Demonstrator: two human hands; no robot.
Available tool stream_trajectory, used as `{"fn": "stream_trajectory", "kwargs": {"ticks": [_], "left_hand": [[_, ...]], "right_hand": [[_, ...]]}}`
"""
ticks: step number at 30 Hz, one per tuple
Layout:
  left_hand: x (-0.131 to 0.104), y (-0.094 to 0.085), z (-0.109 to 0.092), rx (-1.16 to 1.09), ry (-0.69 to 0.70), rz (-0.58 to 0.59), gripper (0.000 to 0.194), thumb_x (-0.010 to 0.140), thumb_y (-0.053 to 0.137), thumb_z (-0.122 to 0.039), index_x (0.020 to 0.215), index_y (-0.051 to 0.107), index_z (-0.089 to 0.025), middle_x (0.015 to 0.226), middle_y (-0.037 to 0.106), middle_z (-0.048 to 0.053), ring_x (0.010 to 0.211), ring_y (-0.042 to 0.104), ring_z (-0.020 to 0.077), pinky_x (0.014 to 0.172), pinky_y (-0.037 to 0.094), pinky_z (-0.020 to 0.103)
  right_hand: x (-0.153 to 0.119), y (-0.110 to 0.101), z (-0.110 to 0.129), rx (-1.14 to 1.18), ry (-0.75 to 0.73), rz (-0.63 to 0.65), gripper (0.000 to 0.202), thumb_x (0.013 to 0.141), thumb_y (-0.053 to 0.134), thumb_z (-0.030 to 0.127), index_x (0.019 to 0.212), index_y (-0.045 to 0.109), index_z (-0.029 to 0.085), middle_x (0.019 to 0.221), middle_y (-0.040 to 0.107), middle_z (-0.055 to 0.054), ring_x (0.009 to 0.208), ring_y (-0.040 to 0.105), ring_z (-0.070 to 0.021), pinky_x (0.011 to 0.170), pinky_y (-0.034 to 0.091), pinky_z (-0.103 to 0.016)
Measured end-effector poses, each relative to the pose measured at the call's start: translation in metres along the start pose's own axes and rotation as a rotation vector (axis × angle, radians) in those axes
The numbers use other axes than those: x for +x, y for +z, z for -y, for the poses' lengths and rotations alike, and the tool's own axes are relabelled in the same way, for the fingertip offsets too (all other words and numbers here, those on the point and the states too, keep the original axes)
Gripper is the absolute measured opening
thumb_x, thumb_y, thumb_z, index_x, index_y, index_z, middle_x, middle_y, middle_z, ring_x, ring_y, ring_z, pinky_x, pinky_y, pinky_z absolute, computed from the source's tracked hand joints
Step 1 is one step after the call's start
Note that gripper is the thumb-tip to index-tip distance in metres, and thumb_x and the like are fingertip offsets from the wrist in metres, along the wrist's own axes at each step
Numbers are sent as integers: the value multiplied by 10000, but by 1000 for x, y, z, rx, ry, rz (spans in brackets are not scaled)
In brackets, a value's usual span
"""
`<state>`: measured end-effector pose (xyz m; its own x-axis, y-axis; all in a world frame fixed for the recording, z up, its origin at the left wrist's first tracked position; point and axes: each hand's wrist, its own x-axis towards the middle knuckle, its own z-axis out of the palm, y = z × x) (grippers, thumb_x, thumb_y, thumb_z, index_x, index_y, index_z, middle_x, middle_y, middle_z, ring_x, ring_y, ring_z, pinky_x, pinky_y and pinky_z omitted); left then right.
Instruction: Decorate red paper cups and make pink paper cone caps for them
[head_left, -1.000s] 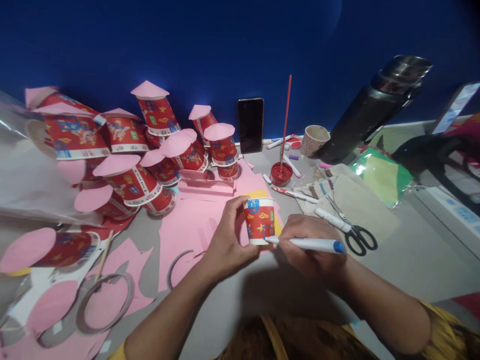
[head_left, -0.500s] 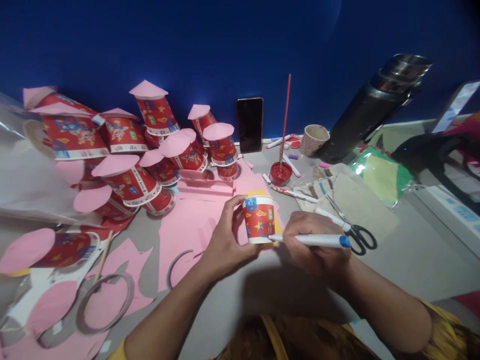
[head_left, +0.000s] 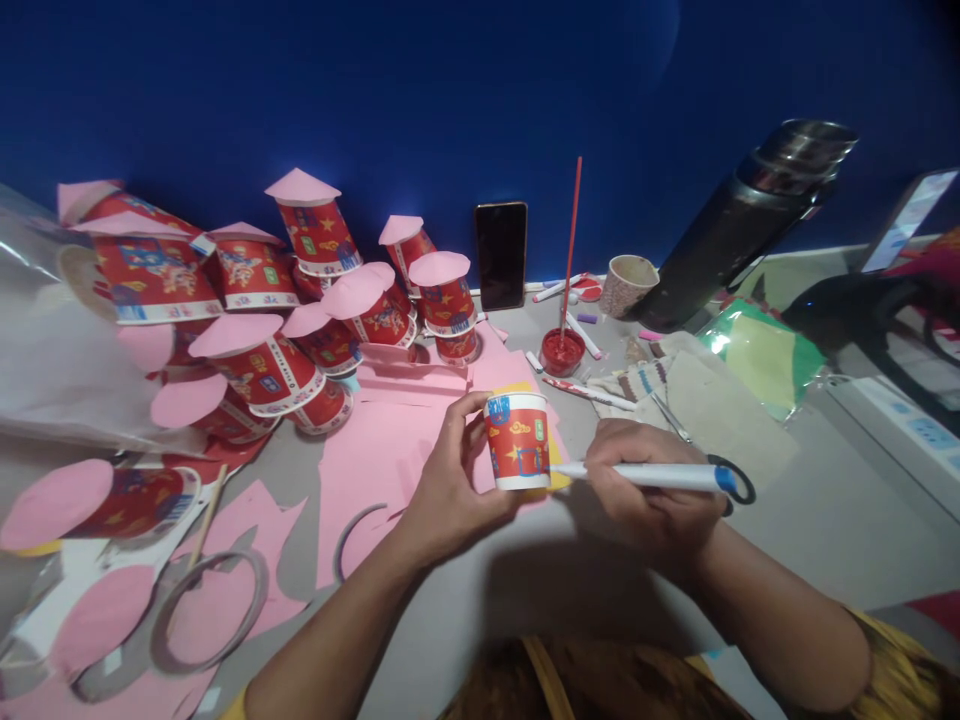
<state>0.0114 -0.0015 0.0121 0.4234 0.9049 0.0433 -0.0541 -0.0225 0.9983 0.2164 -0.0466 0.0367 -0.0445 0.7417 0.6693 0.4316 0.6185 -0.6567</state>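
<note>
My left hand [head_left: 450, 480] grips a red paper cup [head_left: 519, 440] from its left side, thumb below and fingers around the wall. Blue lines, boxes and gold shapes mark the cup's side, with a blue square outline low on the right. A white marker with a blue end [head_left: 667, 477] is pinched in my right hand [head_left: 652, 500], and its tip points left at the cup's lower right edge. I cannot tell whether the tip touches it. Pink paper sheets [head_left: 382, 430] lie behind and left of the cup.
Several red cups with pink cone tops [head_left: 259, 360] crowd the left. A phone [head_left: 502, 255] leans on the blue wall. Farther right are a pot of red paint [head_left: 562, 352], a paper cup [head_left: 630, 285], a black flask [head_left: 742, 225] and a cloth [head_left: 735, 400]. Tape rolls [head_left: 161, 630] lie front left.
My right hand and the marker have shifted right, drawing the tip back from the blue outline to the cup's edge. More of that outline shows. My left hand still holds the cup.
</note>
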Motion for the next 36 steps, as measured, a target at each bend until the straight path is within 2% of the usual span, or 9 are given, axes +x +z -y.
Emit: {"fn": "stream_trajectory", "kwargs": {"ticks": [4,9,15,19,27,36], "left_hand": [[-1,0,3,80,42,-8,859,678,884,-172,1393,413,-245,1434,562,140,1349,602,324,1193,468,508],[-2,-1,4,203,70,-10,859,670,874,-159,1399,425,-230,1448,547,150,1363,581,341,1209,445,528],[-2,-3,4,227,88,22,854,681,867,-151,1401,418,-241,1465,518,142,1388,559,343,1210,452,533],[-3,-2,5,190,80,37,858,690,860,-128,1412,409,-236,1482,518,149,1398,558,335,1215,448,521],[-3,0,7,37,33,62,858,690,884,-139,1398,410,-234,1485,537,160,1386,584,335,1197,471,510],[-2,0,3,34,39,48,846,672,910,-167,1369,437,-254,1452,554,129,1384,589,328,1147,532,468]], "right_hand": [[2,1,2,-24,11,2,154,863,603,90,775,628,213,630,633,9,541,609,-148,523,456,-276],[7,4,6,-23,-54,52,169,873,576,77,789,645,206,638,660,-9,554,632,-153,520,480,-270],[4,7,3,-18,-101,53,156,877,586,66,845,654,202,674,687,-21,579,643,-161,555,511,-281],[4,7,3,-50,-114,111,161,884,569,72,829,636,207,664,668,-10,579,631,-157,560,500,-279],[7,3,5,-65,-122,102,168,887,563,60,822,603,209,666,643,-13,578,612,-148,550,462,-275],[6,2,2,-50,-67,74,178,869,558,60,796,598,217,638,613,2,557,598,-150,534,435,-270]]}}
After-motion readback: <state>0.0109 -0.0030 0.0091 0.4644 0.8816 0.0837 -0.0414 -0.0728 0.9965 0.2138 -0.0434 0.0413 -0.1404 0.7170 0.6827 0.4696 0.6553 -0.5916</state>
